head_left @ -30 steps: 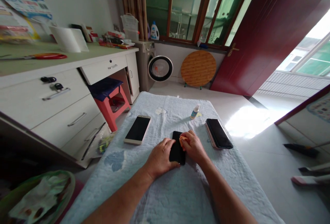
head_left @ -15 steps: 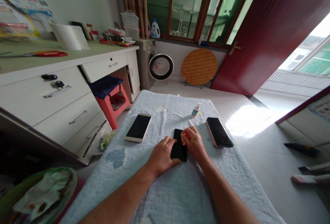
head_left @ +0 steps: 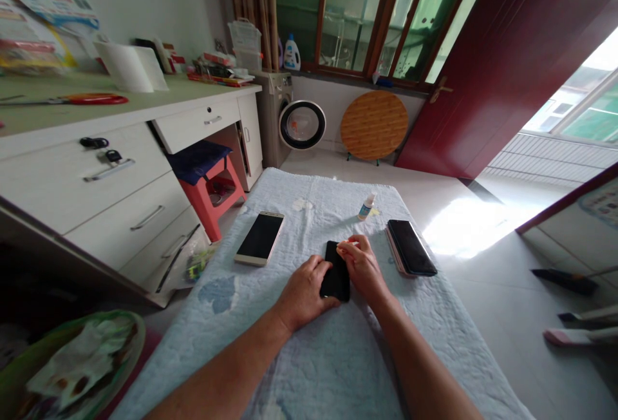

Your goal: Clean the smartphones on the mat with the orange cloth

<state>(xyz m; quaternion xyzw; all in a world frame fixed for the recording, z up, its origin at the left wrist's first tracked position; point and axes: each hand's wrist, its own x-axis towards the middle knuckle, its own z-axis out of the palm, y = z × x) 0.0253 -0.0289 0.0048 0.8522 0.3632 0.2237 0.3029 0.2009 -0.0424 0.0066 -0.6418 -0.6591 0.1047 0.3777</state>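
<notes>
A black phone [head_left: 335, 280] lies on the light blue quilted cloth [head_left: 309, 368] in front of me. My left hand [head_left: 307, 290] grips its left side, with the thumb at the lower edge and the fingers at the upper left. Pinched in my right hand [head_left: 361, 268] is a small orange cloth [head_left: 344, 249], pressed on the upper right of the screen. To the left lies a gold-framed phone [head_left: 261, 238]. On the right, a dark phone [head_left: 412, 247] rests on a pinkish case or phone. A small spray bottle [head_left: 367, 207] stands beyond my right hand.
At the left is a white desk [head_left: 120, 181] with drawers, and a red stool [head_left: 207, 194] beside it. A bin [head_left: 138, 343] with waste stands at the lower left. Behind the table are a washing machine [head_left: 270, 111] and a round wooden board [head_left: 374, 125].
My right hand has shifted slightly up the black phone with the orange cloth, its fingers now nearer the top edge. My left hand keeps its hold.
</notes>
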